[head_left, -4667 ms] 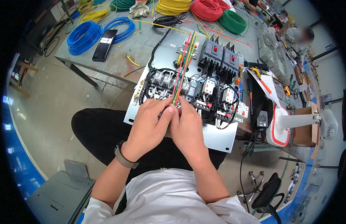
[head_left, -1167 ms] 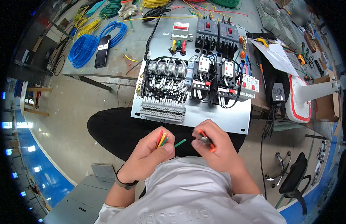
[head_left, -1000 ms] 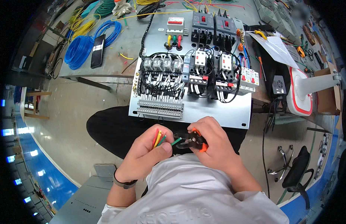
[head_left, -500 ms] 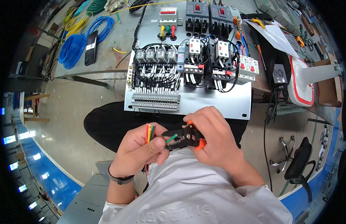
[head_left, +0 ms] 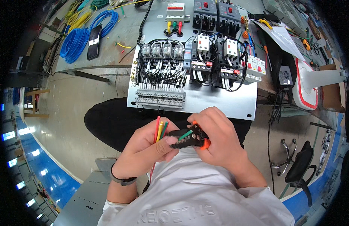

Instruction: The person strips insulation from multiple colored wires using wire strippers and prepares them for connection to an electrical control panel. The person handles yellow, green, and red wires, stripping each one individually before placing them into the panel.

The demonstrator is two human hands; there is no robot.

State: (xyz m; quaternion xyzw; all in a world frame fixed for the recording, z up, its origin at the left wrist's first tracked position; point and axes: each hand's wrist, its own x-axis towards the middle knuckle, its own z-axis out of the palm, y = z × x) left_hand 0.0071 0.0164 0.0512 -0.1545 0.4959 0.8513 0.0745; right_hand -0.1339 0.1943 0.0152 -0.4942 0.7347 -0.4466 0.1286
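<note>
My left hand (head_left: 146, 150) is closed on a small bundle of wires, whose red wire (head_left: 157, 128), yellow wire (head_left: 160, 132) and green wire (head_left: 165, 129) stick up above the fist. Black wire strippers (head_left: 192, 136) with orange handles are gripped in my right hand (head_left: 223, 141). Their jaws point left and touch or nearly touch the left thumb and fingertips. A short green wire piece (head_left: 185, 135) lies slanted across the jaws; whether it is clamped between the blades I cannot make out. Thinner red strands hang below my left hand.
A metal mounting panel (head_left: 219, 101) carrying relays (head_left: 162, 51), a terminal block (head_left: 159, 98), contactors and breakers (head_left: 204, 9) leans over my lap at the table edge. Blue wire coils (head_left: 74, 45) and a phone (head_left: 94, 42) lie left; a screwdriver (head_left: 266, 54) and papers (head_left: 281, 39) right.
Both hands, with the wires and strippers, have shifted slightly to the right. The wire ends stand a little higher in the picture. The whole view has also moved slightly.
</note>
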